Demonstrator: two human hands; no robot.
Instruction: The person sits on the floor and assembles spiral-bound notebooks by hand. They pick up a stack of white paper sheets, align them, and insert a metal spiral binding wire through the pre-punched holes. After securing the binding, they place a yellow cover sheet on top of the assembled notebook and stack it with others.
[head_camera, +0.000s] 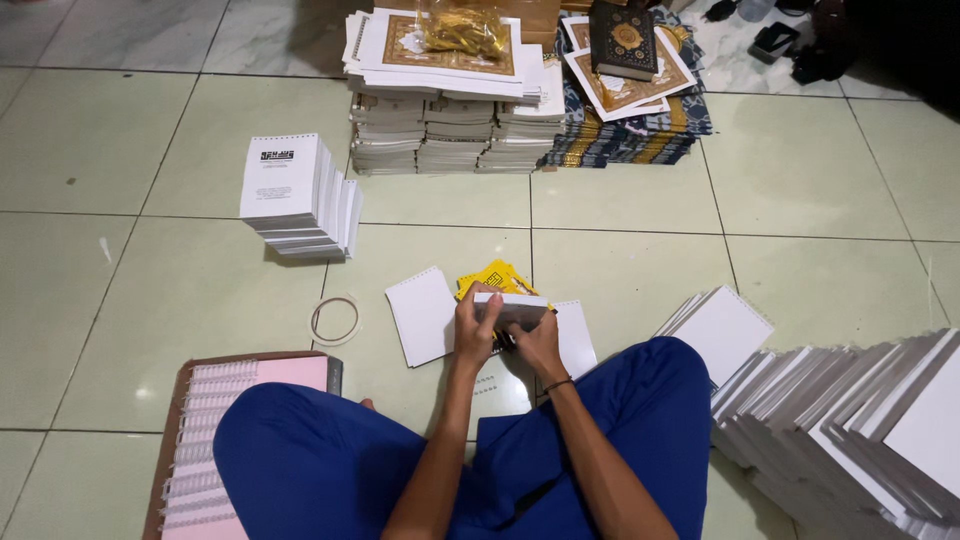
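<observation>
Posture: seated cross-legged on pale green floor tiles (620, 210), blue trousers, forearms reaching forward between the knees.
Left hand (474, 325): fingers curled and pinching the left end of a thin white booklet (515, 310), thumb on top.
Right hand (538, 342): fingers pressed together under the booklet's right end, thumb gripping the near edge; dark band on the wrist.
Booklet position: held just above the floor, straight ahead of the knees, roughly level, long edge left to right.
Under the hands: yellow sheets (495, 276) poking out behind the booklet; white punched sheet (422, 315) flat on the tile just left of the hands; another white sheet (575, 335) just right, partly hidden by the right hand.
Tape roll (335, 320): flat on the floor, left of the punched sheet, apart from it.
Near left: tray of white binding coils (205, 440) beside the left knee, partly covered by the leg.
Far left: upright stack of white spiral-bound pads (298, 195), top cover with a small dark mark.
Far centre: tall piles of white pages (450, 125) topped by brown-patterned covers, with a clear bag of gold pieces (462, 28) resting on top.
Far right of centre: pile of dark-and-gold patterned covers (630, 135), one dark book (622, 38) lying on it.
Near right: slumped, fanned heap of white page blocks (850, 420) beside the right knee, leaning toward the tile.
</observation>
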